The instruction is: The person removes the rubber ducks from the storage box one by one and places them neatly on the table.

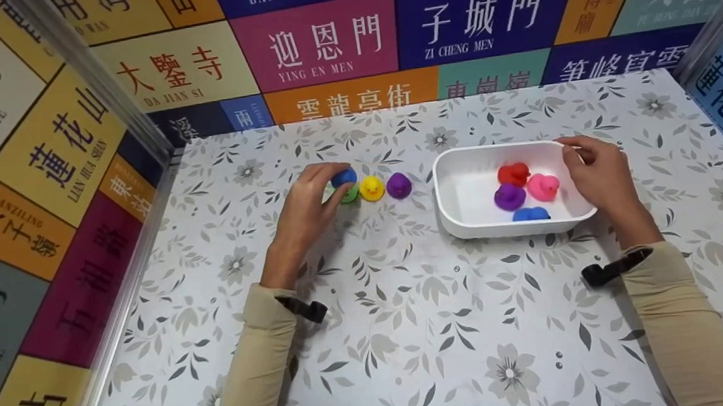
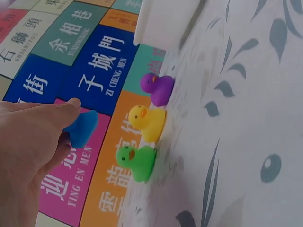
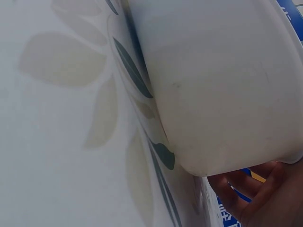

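Note:
My left hand (image 1: 303,211) pinches a blue rubber duck (image 2: 85,128) between thumb and fingers, raised above the tabletop. In the head view it overlaps a green rubber duck (image 2: 138,163). Beside the green one, a yellow duck (image 1: 371,189) and a purple duck (image 1: 399,186) stand in a row on the table. At the right, my right hand (image 1: 608,175) grips the right end of a white plastic box (image 1: 468,190) by its rim. Inside lie a red duck (image 1: 512,175), a pink duck (image 1: 543,187), another purple duck (image 1: 509,197) and another blue duck (image 1: 531,214).
A white cloth with grey flowers and leaves covers the table (image 1: 412,329). Colourful panels with printed Chinese signs (image 1: 315,43) rise behind it and along the left side (image 1: 43,159). The white box stands just right of the duck row. Each wrist wears a black strap (image 1: 305,308).

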